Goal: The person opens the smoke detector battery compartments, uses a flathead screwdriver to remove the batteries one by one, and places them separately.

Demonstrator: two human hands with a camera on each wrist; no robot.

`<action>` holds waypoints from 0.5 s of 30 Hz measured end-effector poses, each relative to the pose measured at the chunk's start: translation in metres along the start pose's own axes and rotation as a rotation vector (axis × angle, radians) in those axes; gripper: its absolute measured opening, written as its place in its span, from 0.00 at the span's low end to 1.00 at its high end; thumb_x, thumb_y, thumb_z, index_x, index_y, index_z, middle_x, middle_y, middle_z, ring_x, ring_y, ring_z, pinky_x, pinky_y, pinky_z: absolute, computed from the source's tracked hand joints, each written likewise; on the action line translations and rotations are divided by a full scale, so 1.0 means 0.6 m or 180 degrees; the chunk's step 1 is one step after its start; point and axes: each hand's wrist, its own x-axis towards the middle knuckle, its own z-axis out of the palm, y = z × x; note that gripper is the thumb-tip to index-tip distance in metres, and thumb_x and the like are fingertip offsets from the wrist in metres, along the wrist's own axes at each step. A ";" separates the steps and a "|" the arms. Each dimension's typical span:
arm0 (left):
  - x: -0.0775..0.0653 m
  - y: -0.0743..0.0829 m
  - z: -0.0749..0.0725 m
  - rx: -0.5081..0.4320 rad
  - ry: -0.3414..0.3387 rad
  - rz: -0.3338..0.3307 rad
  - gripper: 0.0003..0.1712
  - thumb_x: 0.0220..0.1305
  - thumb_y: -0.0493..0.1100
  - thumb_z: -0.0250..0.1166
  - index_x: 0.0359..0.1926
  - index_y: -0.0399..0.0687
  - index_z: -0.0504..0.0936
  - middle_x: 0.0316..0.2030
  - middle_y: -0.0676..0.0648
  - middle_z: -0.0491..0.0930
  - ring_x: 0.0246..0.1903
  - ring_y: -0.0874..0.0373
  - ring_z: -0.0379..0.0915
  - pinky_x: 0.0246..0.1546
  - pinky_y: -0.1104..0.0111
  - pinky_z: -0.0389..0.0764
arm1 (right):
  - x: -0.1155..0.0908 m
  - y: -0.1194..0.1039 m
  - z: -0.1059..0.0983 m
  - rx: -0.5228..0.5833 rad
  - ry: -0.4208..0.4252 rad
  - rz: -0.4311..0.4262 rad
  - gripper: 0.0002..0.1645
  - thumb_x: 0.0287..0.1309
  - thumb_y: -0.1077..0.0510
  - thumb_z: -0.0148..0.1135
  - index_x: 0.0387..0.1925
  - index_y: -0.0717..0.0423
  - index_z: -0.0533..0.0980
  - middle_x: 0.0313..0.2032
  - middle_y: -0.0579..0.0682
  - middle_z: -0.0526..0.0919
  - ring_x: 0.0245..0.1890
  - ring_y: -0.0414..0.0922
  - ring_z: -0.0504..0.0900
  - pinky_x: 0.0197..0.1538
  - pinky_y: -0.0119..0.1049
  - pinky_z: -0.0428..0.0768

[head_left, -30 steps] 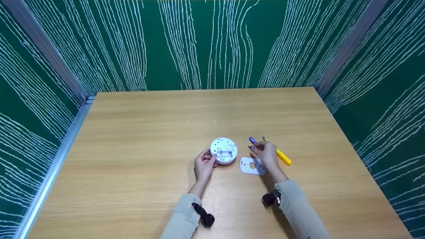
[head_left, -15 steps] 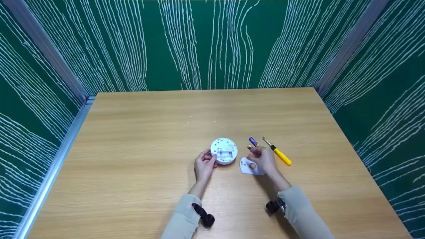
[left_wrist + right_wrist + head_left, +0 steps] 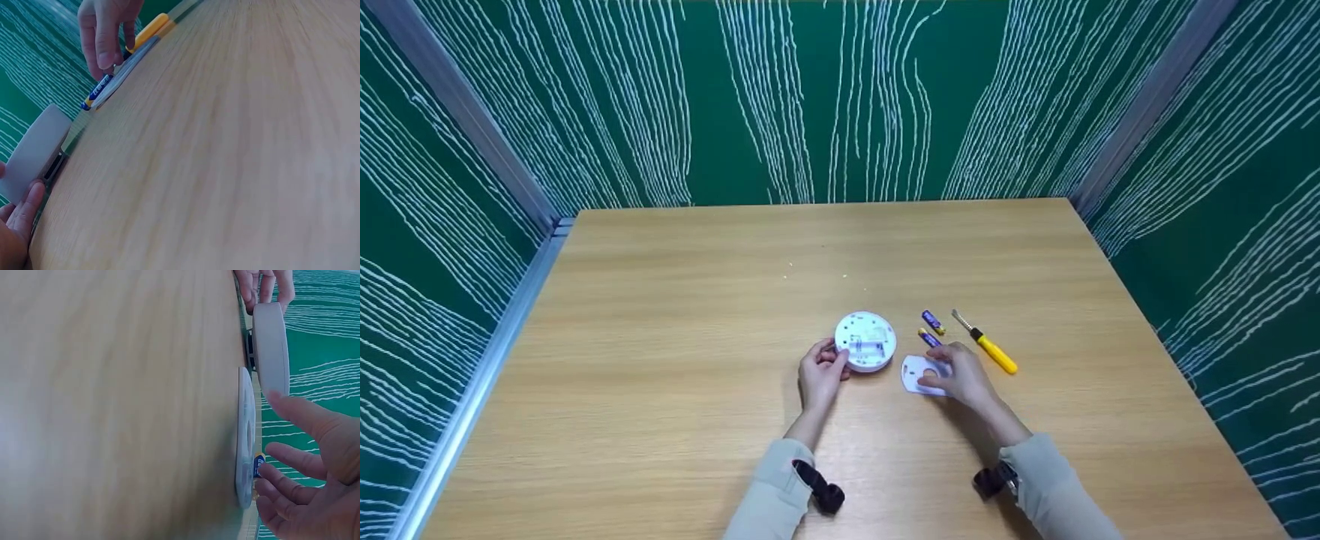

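Note:
A round white device (image 3: pixel 867 330) with an uncovered battery compartment faces up in the head view. My left hand (image 3: pixel 820 376) grips its left edge, thumb on top and fingers at the side. Over the flat white plate (image 3: pixel 912 367), which has a hole in its middle, hovers my right hand (image 3: pixel 969 379). Its thumb and fingers are spread, with nothing between them, as the right wrist view also shows. Just beyond the fingertips lie two blue-and-yellow batteries, one nearer (image 3: pixel 928 337) and one farther (image 3: pixel 932 321). The right hand hides part of the plate.
A yellow-handled screwdriver (image 3: pixel 996 353) lies to the right of the batteries, its tip pointing away. Small white specks (image 3: pixel 844 276) dot the wooden table (image 3: pixel 660 337) farther back. Green panels with white wavy lines (image 3: pixel 877 97) enclose the back and sides.
My right hand has drawn back from the batteries toward me, over the plate, and its fingers have spread. The nearer battery now lies free on the table. The left hand and device stay put.

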 end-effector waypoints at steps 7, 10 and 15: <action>-0.007 0.011 -0.002 -0.0114 -0.0045 0.0056 0.19 0.51 0.31 0.63 0.47 0.32 0.74 0.22 0.47 0.71 0.17 0.57 0.73 0.20 0.64 0.82 | -0.005 0.007 -0.002 -0.0057 -0.0117 0.0012 0.33 0.29 0.56 0.76 0.42 0.65 0.76 0.42 0.60 0.73 0.45 0.55 0.68 0.53 0.49 0.66; 0.000 -0.002 0.001 -0.0094 -0.0014 0.0052 0.19 0.51 0.31 0.63 0.46 0.33 0.75 0.21 0.48 0.70 0.16 0.61 0.72 0.18 0.69 0.81 | -0.006 0.008 -0.003 -0.0065 -0.0192 0.0075 0.36 0.28 0.55 0.77 0.44 0.64 0.75 0.43 0.61 0.71 0.46 0.56 0.66 0.53 0.50 0.65; 0.000 -0.002 0.002 -0.0075 -0.0005 0.0003 0.19 0.51 0.31 0.63 0.46 0.34 0.75 0.21 0.48 0.70 0.17 0.60 0.72 0.18 0.69 0.81 | -0.006 0.009 -0.003 -0.0173 -0.0279 0.0095 0.39 0.25 0.54 0.78 0.45 0.62 0.75 0.44 0.61 0.70 0.46 0.56 0.65 0.52 0.49 0.65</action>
